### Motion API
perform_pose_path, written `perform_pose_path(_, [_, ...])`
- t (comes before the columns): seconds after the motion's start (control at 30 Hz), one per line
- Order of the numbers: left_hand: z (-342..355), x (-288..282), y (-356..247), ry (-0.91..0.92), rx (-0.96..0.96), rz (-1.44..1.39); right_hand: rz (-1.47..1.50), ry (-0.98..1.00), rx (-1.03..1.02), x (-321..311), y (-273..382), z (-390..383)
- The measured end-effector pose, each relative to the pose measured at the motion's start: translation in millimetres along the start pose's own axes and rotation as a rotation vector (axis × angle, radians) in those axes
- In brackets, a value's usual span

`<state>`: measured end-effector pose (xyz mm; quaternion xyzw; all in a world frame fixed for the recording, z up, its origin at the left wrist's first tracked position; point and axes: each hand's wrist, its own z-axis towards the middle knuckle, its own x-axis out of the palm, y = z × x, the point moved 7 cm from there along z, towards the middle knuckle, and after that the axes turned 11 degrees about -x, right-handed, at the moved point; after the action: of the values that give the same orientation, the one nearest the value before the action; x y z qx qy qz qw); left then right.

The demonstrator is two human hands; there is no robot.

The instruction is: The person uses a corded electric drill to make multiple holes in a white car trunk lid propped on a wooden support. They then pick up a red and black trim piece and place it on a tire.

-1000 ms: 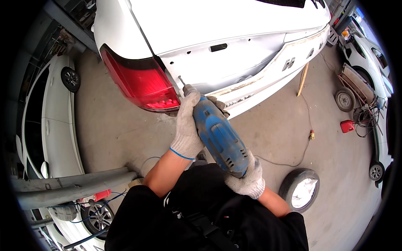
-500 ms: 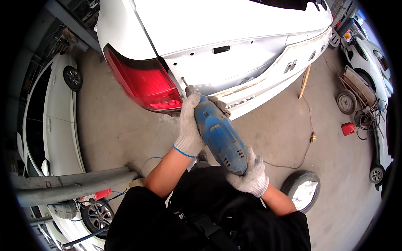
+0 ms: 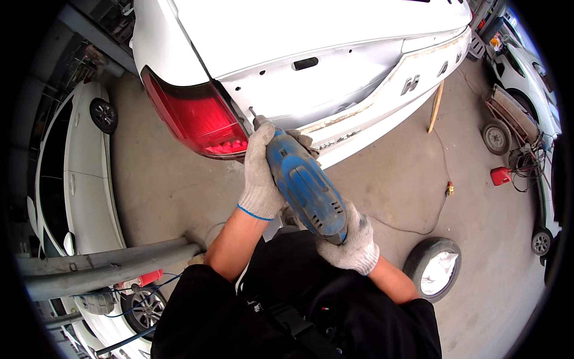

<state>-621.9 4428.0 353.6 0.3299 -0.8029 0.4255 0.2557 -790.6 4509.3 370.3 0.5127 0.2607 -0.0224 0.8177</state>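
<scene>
A blue, dusty power drill [image 3: 305, 185] is held between my two gloved hands. My left hand [image 3: 260, 173] is wrapped round its front part. My right hand [image 3: 350, 242] grips the rear end, partly hidden under the body. The thin bit [image 3: 255, 113] points into a white car's rear hatch [image 3: 311, 90], just right of the red tail light [image 3: 194, 116]; whether its tip touches the metal I cannot tell. The hatch has several holes and a rough-edged trim strip with metal letters along its lower side.
White cars stand left [image 3: 86, 179] and right [image 3: 526, 78]. A grey metal beam [image 3: 107, 266] crosses the lower left. A tyre [image 3: 412, 269] with white material inside lies at right, near a cable. Farther right are a red can [image 3: 500, 176], a cart [image 3: 508, 116] and coiled cables. A wooden stick [image 3: 436, 107] stands under the bumper.
The drill and both my hands appear slightly higher and farther left in the picture. The car has shifted with them in the view; the bit stays at much the same spot on the hatch.
</scene>
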Motion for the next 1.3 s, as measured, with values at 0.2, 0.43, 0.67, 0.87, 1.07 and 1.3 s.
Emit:
perform_pose_path(0.2, [4,-5,-1,0.020,0.046,0.015,0.025,0.030,-0.021,6,-6,-2])
perform_pose_path(0.43, [5,-4,-3,0.042,0.032,0.032,0.051,0.018,-0.025,7,-5,3])
perform_pose_path(0.67, [-3,-4,1,-0.012,0.021,0.044,0.087,0.003,-0.016,8,-2,-6])
perform_pose_path(0.87, [-10,4,-1,-0.064,-0.027,-0.044,0.105,-0.017,0.004,5,1,-6])
perform_pose_path(1.07, [-4,5,-2,-0.112,-0.025,0.016,0.119,-0.030,-0.050,1,4,1])
perform_pose_path(1.3, [6,2,5,-0.061,-0.012,0.046,0.078,-0.045,0.007,4,-12,-8])
